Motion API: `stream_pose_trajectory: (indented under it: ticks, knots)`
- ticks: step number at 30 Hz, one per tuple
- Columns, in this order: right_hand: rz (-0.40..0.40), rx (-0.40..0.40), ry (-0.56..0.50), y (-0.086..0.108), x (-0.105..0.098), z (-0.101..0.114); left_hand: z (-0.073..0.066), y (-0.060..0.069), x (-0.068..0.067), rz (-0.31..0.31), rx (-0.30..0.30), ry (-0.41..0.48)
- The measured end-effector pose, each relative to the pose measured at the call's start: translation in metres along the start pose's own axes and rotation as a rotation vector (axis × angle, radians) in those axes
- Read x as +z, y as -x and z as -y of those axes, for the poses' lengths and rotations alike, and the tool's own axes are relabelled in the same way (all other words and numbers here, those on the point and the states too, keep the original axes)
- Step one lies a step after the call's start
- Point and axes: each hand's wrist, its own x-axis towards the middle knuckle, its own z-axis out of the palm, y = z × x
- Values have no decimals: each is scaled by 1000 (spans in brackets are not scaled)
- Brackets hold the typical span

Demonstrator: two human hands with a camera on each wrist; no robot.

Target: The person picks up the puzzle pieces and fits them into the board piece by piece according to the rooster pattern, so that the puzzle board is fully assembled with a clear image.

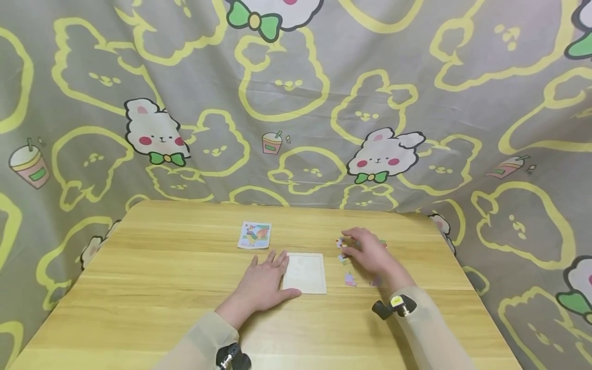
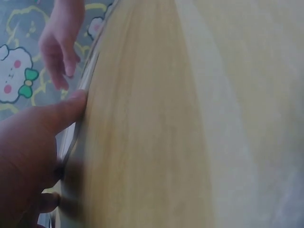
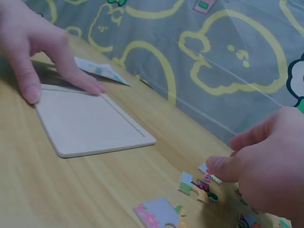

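Puzzle tray (image 1: 304, 274): plain off-white. Jigsaw piece (image 3: 158, 211): lilac, pink flower. Picture card (image 1: 255, 235): multicolour print, pale border. Surface (image 1: 171, 277): yellow-tan wood grain. Cloth backdrop (image 1: 296, 103): grey, yellow-outline animals, white-rabbit print.

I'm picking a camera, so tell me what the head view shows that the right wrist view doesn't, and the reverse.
Only the head view shows the wrist cameras and sleeves. Only the right wrist view clearly shows how the pieces are notched. Both show the left hand touching the board, the right hand over the pieces, the card, table and curtain.
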Motion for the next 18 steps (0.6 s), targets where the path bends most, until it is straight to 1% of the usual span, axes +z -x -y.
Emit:
stream_pose_trajectory:
  ticks: [3, 9, 14, 18]
  knots:
    - [27, 25, 36, -7, -1, -2, 0, 0, -2, 3, -4, 9]
    - [62, 34, 75, -13, -1, -5, -2, -1, -2, 11, 0, 17]
    - [76, 50, 85, -15, 3, -9, -3, -3, -1, 24, 0, 21]
    - [72, 41, 61, -19, 6, -10, -2, -2, -3, 25, -13, 14]
